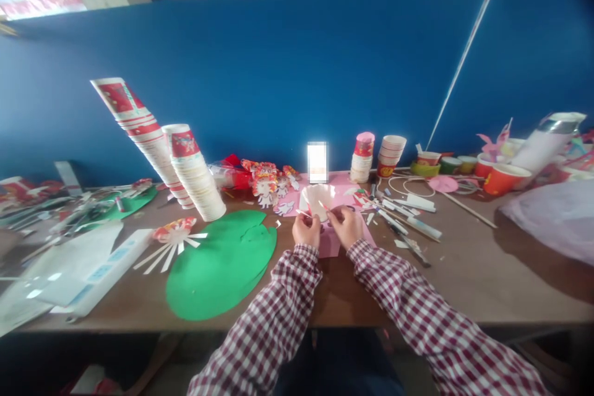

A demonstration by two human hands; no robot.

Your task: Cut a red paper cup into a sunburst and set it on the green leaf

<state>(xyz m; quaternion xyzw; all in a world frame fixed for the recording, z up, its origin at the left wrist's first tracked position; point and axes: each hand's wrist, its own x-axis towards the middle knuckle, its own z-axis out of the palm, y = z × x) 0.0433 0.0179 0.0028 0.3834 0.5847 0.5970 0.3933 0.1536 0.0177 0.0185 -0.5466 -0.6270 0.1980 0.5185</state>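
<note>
Both my hands are at the middle of the table, over pink paper (329, 247). Between them is a white paper cup (316, 197), its pale inside facing me and its edge seemingly cut, with slim red-edged strips near my fingertips. My left hand (307, 230) pinches its lower left side with thumb and fingers together. On the other side, my right hand (346, 226) grips its right edge in a similar pinch. Small cut-out paper figures (266, 189) lie just beyond my left hand. My fingers hide part of the cup.
Tall stacks of paper cups (197, 179) lean at the left behind a green paper leaf (223, 266). A cup cut into splayed strips (176, 235) lies beside it. Pens and a knife (411, 241) are scattered at right, near orange cups (505, 178). A blue partition (260, 74) stands behind.
</note>
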